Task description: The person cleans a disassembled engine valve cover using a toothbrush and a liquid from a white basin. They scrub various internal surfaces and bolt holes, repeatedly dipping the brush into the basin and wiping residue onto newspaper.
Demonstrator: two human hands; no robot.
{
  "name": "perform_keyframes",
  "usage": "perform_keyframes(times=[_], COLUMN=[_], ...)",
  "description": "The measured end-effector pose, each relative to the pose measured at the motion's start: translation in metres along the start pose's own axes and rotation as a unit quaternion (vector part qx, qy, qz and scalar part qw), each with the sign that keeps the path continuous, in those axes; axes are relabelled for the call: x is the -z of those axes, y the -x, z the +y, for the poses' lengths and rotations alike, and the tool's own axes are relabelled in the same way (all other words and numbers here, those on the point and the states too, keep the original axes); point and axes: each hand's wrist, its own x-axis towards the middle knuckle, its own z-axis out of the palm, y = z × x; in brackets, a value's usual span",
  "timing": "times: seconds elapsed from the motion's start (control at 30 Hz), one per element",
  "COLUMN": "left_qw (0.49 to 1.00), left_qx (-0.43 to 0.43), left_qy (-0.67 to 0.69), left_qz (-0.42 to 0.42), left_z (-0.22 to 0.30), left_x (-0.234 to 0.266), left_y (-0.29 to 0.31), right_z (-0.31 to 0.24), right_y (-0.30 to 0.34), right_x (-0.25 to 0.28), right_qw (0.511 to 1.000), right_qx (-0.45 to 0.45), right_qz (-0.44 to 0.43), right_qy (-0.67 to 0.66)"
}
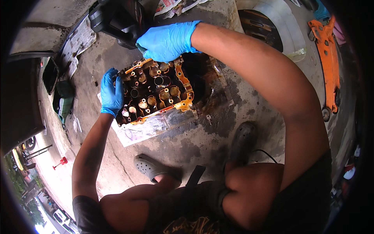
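Note:
An oily engine cylinder head (pixel 181 80) lies on the floor in front of me, its dark inside lined with round bores and golden-brown edges. My left hand (pixel 111 95), in a blue glove, grips its left end, with the thumb on the near side of the fingers. Above the far edge is my right hand (pixel 167 42), also gloved in blue. Its fingers are curled closed with a small dark greenish bit showing at the tips, too hidden to name. Oil-stained paper sheets (pixel 136 134) lie under the cylinder head.
A black plastic-bodied thing (pixel 113 23) with red parts stands just beyond my right hand. An orange floor jack (pixel 325 58) lies at the far right, near a pale round-edged pan (pixel 290 23). To the left sits an open green bag (pixel 64 93). My grey clogs (pixel 150 165) stand close by.

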Motion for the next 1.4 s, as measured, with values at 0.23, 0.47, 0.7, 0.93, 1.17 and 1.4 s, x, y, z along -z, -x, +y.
perform_keyframes(times=[0.23,0.47,0.7,0.93,1.17,1.4], left_qw=[0.999,1.0,1.0,1.0,0.998,0.999], left_qx=[0.023,0.004,0.002,-0.014,-0.032,-0.024], left_qy=[0.032,0.01,0.015,-0.003,-0.052,-0.048], left_qz=[0.005,0.005,0.002,0.009,0.012,0.012], left_z=[0.002,0.002,0.004,0.002,-0.001,0.001], left_x=[0.0,0.001,0.001,0.001,0.002,0.002], left_y=[-0.001,0.0,-0.001,0.0,0.002,-0.001], right_z=[0.004,0.001,-0.006,0.003,0.022,0.026], right_y=[0.0,0.007,0.001,-0.006,0.017,0.003], right_x=[-0.011,-0.016,-0.019,-0.014,-0.025,-0.024], right_qw=[0.988,0.995,0.993,0.987,0.94,0.927], right_qx=[0.039,-0.007,0.018,0.047,-0.14,-0.135], right_qz=[0.135,0.095,0.077,0.114,0.09,0.116], right_qy=[-0.057,0.001,-0.09,-0.101,-0.299,-0.331])
